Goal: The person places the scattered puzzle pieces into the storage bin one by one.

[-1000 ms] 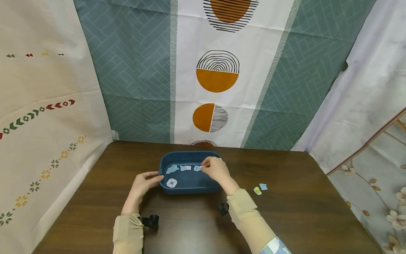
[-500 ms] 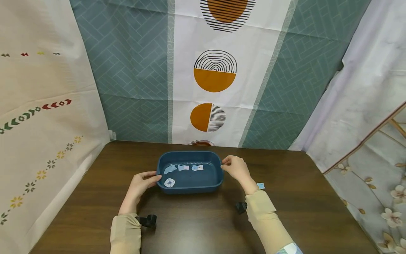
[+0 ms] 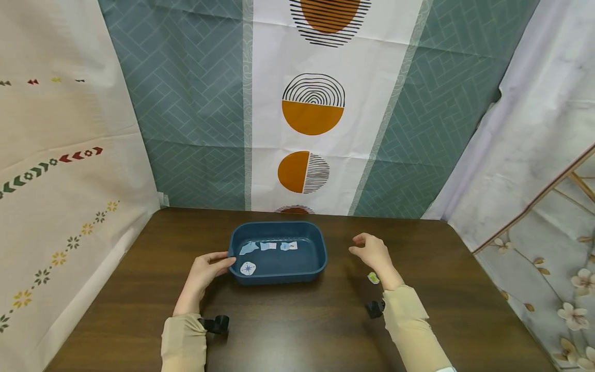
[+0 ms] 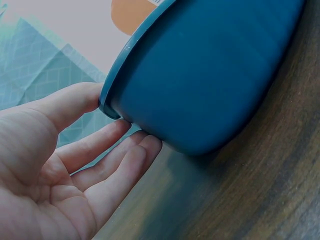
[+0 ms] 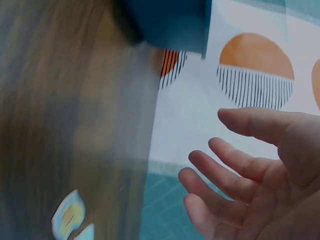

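Your right hand (image 3: pixel 373 253) has moved rightward, away from the tray (image 3: pixel 279 279); fingers loosely spread.
Counter (image 3: pixel 274 323) strip between them; tray sits near the back edge, your left hand (image 3: pixel 205 271) pinching its left rim. Inside: one compass cutout (image 3: pixel 248 268), at least three blue-white cutouts (image 3: pixel 268 246) in a row. Outside: one yellow-green cutout (image 3: pixel 373 278), one pale-blue cutout (image 5: pixel 87 233).

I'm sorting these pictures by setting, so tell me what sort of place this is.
Probably an indoor booth set up for filming tabletop work: printed hangings line three sides of the brown table, and a small black device sits at each wrist.
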Action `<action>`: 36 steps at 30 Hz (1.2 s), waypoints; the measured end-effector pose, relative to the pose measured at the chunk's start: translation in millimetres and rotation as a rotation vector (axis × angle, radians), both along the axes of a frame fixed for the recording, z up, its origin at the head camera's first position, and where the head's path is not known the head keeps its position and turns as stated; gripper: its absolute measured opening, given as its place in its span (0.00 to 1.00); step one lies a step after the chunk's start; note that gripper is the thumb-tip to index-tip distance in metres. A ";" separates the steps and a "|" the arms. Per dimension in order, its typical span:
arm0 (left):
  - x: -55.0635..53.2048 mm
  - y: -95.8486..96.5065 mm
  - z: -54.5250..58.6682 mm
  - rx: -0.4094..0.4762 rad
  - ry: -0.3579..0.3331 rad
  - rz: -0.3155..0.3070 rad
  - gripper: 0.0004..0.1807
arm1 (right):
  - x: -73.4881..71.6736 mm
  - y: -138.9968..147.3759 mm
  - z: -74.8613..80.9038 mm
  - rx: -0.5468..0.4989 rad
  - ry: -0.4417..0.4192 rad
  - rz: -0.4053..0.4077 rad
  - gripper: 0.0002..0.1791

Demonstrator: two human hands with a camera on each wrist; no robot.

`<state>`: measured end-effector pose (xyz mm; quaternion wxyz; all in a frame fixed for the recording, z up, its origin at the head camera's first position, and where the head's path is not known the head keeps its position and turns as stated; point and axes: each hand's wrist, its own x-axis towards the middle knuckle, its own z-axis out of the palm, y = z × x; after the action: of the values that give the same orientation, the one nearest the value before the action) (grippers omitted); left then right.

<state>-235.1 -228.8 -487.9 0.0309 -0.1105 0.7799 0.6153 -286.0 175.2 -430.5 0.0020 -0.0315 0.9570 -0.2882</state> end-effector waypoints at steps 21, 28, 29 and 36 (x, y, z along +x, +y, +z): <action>1.0 -2.1 -0.9 -0.010 0.015 -0.017 0.32 | 16.8 45.3 -27.0 0.069 -0.166 -0.014 0.33; 1.9 -1.4 -0.6 -0.011 0.020 -0.018 0.31 | 18.3 49.8 -33.8 0.107 -0.187 0.001 0.37; 1.9 -1.2 -0.7 -0.010 0.021 -0.018 0.31 | 18.4 50.3 -34.3 0.111 -0.190 0.003 0.37; 2.3 -1.1 -1.5 -0.020 0.016 -0.018 0.31 | 19.4 56.2 -36.5 0.139 -0.215 0.002 0.35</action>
<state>-232.9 -229.9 -489.4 0.0292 -0.0989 0.7871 0.6082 -266.6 231.4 -467.0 0.1070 -0.0014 0.9689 -0.2229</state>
